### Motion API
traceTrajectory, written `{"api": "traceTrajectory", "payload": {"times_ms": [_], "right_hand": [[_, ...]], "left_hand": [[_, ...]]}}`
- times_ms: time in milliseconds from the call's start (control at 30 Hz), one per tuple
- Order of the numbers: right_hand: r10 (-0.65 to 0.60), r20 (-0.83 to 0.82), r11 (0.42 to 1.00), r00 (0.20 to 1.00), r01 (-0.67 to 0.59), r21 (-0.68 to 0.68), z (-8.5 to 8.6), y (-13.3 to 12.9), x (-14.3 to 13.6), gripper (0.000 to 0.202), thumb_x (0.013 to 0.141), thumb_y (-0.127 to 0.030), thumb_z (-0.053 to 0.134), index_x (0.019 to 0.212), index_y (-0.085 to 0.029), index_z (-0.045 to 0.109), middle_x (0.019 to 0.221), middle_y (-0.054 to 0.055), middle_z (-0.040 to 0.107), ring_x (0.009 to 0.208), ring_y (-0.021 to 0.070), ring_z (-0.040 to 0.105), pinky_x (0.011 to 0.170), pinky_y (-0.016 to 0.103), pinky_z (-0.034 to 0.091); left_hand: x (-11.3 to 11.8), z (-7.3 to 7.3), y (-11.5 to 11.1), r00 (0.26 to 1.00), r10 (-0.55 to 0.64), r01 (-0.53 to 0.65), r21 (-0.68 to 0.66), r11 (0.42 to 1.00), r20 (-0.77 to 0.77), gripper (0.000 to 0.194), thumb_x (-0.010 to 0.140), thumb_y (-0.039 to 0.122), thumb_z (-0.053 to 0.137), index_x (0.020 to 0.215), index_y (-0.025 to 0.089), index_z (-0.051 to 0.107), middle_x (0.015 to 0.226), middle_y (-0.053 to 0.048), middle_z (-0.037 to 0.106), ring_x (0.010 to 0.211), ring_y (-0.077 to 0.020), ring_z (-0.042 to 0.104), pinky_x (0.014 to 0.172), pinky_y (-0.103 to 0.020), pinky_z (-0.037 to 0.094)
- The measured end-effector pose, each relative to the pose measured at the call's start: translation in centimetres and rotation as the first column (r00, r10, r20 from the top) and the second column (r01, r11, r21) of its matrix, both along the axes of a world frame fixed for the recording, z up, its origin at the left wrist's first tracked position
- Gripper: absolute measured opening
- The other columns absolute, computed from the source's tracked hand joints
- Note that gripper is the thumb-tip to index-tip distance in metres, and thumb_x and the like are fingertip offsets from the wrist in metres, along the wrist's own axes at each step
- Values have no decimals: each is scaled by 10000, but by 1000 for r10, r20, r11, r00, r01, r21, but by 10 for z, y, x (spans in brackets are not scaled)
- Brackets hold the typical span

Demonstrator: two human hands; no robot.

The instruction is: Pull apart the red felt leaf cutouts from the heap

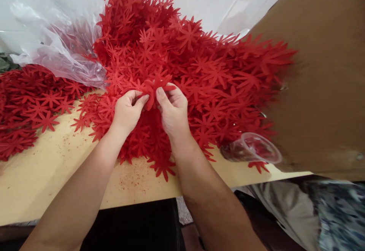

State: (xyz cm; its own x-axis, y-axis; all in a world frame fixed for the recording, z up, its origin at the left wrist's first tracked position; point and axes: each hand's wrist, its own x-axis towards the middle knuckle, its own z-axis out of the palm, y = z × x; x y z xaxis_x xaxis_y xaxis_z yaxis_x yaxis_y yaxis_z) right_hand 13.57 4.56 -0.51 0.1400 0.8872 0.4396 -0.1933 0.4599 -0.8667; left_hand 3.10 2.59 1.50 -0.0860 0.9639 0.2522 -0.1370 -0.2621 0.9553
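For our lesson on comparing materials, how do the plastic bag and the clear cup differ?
The plastic bag is crumpled; the clear cup looks stiff and rounded. The bag sits left of the main red heap, while the cup lies tipped on its side towards the heap's right. The bag looks larger than the cup. Both are see-through.

L red pile (17, 108) cut off @ edge, held flower (152, 89) pt. hidden
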Motion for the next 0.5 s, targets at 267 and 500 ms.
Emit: {"api": "traceTrajectory", "payload": {"times_ms": [267,500], "right_hand": [[0,-62,999,998,-3,-37,2,0,1,290,651,-464,672,737,-208,570,691,-42,623,633,75,581,633,239,521],[-151,-100,989,984,149,-25,-7,17,19,274,707,-466,618,754,-218,513,655,-57,580,517,50,526,488,200,452]], "left_hand": [[-2,1,-2,999,28,-28,4,1000,-20,296,730,296,640,516,167,482,451,55,485,452,-43,404,507,-182,337],[-2,3,1,978,56,-47,-53,998,200,143,725,140,619,618,170,529,564,60,547,523,-45,516,552,-168,399]]}}
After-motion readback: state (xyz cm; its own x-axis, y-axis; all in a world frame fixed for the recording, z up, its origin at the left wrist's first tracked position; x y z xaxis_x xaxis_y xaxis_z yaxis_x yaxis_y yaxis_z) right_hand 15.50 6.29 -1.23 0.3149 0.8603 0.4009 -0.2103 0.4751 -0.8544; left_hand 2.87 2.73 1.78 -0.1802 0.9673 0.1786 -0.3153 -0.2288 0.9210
